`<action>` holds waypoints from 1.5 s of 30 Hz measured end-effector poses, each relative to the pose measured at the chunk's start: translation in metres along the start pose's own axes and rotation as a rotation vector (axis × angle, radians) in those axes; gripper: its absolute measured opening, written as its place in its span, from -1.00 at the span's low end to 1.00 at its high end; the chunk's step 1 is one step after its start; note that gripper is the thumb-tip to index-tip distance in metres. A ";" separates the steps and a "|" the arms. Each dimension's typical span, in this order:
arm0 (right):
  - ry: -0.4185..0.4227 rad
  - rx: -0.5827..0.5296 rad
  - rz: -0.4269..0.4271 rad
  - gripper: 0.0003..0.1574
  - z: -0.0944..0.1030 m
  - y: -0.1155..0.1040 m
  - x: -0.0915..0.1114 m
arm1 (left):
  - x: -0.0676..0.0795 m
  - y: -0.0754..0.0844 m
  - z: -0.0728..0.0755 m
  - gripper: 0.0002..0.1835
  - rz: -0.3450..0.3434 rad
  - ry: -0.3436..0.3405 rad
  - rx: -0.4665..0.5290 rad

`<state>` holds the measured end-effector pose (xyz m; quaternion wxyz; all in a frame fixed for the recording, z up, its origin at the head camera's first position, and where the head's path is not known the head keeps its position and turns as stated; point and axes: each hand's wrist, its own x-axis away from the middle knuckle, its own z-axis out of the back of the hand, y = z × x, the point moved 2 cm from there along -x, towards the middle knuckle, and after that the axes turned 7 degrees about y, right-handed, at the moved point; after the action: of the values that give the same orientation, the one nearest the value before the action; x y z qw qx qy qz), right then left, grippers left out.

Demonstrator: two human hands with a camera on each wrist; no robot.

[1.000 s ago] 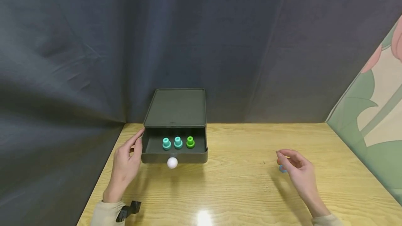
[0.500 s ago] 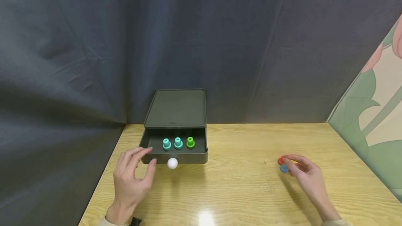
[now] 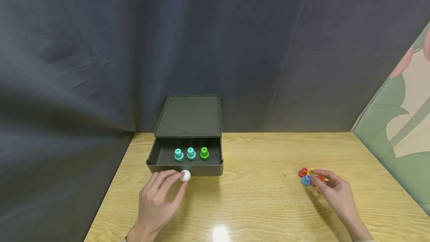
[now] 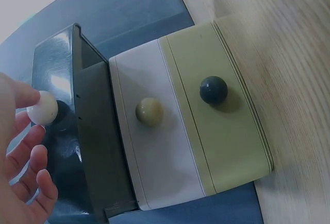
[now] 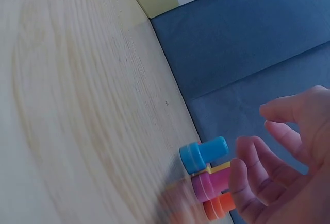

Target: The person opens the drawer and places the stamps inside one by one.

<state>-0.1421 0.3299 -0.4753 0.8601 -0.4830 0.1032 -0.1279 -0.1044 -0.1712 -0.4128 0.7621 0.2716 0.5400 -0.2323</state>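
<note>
A dark box (image 3: 188, 117) stands at the table's back with its top drawer (image 3: 186, 168) pulled out. Two teal pegs (image 3: 185, 154) and a green peg (image 3: 204, 153) stand inside the drawer. My left hand (image 3: 174, 182) reaches to the drawer's front, its fingers spread, and a fingertip touches the white knob (image 3: 185, 175). The left wrist view shows that knob (image 4: 42, 107) against my fingertip (image 4: 25, 96). My right hand (image 3: 322, 182) hovers loosely curled beside a cluster of pegs (image 3: 307, 176) on the table. The cluster includes a blue peg (image 5: 202, 153), a magenta peg (image 5: 211, 185) and an orange peg (image 5: 219, 206).
Under the dark drawer are a white drawer with a beige knob (image 4: 149, 112) and a pale green drawer with a dark knob (image 4: 213, 89), both pushed in. The wooden table (image 3: 255, 197) is backed by a dark curtain (image 3: 100, 47). A leaf-patterned panel (image 3: 399, 130) stands at the right.
My left hand has moved from the drawer's left side round to its front and now touches the white knob. My right hand has drawn back slightly, uncovering the pegs.
</note>
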 end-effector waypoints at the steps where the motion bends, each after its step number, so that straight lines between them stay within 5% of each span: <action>1: -0.004 0.009 -0.001 -0.37 0.000 0.001 0.000 | 0.000 0.000 0.000 -0.62 0.005 -0.002 -0.002; 16: -0.109 0.118 0.005 -0.32 -0.001 0.005 0.000 | -0.005 -0.004 -0.010 -0.67 0.017 0.009 0.005; 28: -0.099 0.132 0.020 -0.36 0.002 0.006 -0.001 | -0.010 -0.020 -0.024 -0.75 0.127 -0.067 -0.012; 45: -0.022 0.127 0.064 -0.46 0.004 0.008 0.002 | -0.022 -0.033 -0.051 -0.74 0.243 -0.050 -0.035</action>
<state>-0.1375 0.3365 -0.4799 0.8938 -0.4252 0.1005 -0.1014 -0.1678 -0.1602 -0.4110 0.8023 0.3159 0.4880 -0.1357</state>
